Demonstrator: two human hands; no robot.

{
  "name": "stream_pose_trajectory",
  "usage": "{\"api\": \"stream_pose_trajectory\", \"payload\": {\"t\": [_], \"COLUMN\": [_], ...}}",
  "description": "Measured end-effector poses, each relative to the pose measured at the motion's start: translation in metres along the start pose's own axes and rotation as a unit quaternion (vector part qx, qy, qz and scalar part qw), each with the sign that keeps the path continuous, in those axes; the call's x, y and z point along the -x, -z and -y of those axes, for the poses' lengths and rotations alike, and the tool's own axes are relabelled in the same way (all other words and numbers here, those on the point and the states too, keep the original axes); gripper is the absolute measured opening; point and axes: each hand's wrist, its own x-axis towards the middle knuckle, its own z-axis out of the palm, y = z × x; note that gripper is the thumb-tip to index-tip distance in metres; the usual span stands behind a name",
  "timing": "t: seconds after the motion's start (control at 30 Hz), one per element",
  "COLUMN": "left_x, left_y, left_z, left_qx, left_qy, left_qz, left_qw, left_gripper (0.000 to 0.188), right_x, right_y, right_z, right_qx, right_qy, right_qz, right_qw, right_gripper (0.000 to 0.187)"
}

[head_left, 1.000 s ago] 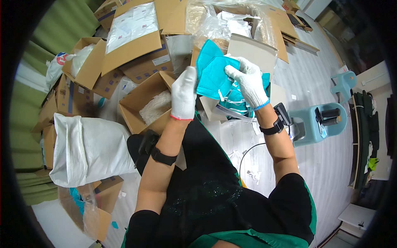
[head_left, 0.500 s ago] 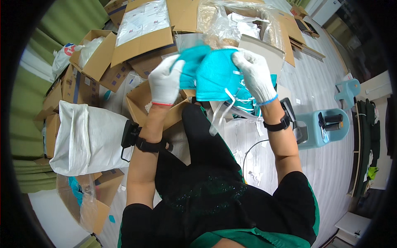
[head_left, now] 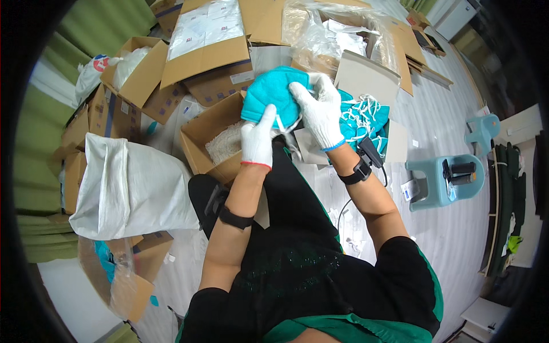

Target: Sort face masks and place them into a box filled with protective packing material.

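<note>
A teal face mask (head_left: pixel 273 94) with white straps is held up in front of me between both hands. My left hand (head_left: pixel 258 137), in a white knit glove with a red cuff edge, grips its lower edge, thumb on the front. My right hand (head_left: pixel 320 111), gloved with a blue cuff edge, pinches its right side. The fingers behind the mask are hidden. To the right, a white box (head_left: pixel 396 140) with a raised flap holds several more teal masks (head_left: pixel 366 117) with tangled white straps. Below my left hand an open cardboard box (head_left: pixel 197 140) contains white knit material (head_left: pixel 224 143).
A white woven sack (head_left: pixel 131 188) lies at my left. Beyond stand cardboard boxes, one with white packets (head_left: pixel 206 26), another lined with clear plastic (head_left: pixel 309 34). Light blue stools (head_left: pixel 443 197) stand on the right. A box with plastic and teal material (head_left: pixel 143 286) sits at lower left.
Both hands have come closer together. The mask now faces me nearly whole, and my right hand has moved left, uncovering the masks in the white box.
</note>
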Motion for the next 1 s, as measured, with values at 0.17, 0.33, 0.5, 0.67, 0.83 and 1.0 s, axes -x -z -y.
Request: {"api": "stream_pose_trajectory", "payload": {"t": [0.17,0.33,0.5,0.67,0.83,1.0], "left_x": [-0.018,-0.028,-0.032,-0.037,-0.052,-0.049], "left_y": [0.013,0.035,0.043,0.050,0.079,0.081], "left_z": [-0.014,-0.018,-0.019,-0.017,-0.010,-0.018], "left_qx": [-0.007,0.095,0.030,0.039,0.137,0.084], "left_qy": [0.006,0.061,0.047,0.215,0.193,0.055], "left_qz": [-0.067,-0.087,-0.168,-0.199,-0.252,-0.264], "left_qw": [0.998,0.990,0.984,0.955,0.938,0.959], "left_gripper": [0.029,0.030,0.027,0.029,0.023,0.021], "right_x": [-0.006,0.000,0.007,0.021,0.023,0.033], "right_y": [0.009,0.015,0.027,0.027,0.035,0.065], "right_z": [0.005,0.025,0.032,0.019,0.013,-0.001], "right_qx": [-0.217,-0.075,-0.115,-0.146,-0.195,-0.085], "right_qy": [-0.248,-0.310,-0.359,-0.352,-0.311,-0.207], "right_qz": [0.217,0.341,0.267,0.267,0.229,0.317], "right_qw": [0.919,0.884,0.887,0.885,0.902,0.922], "right_gripper": [0.025,0.025,0.031,0.030,0.031,0.028]}}
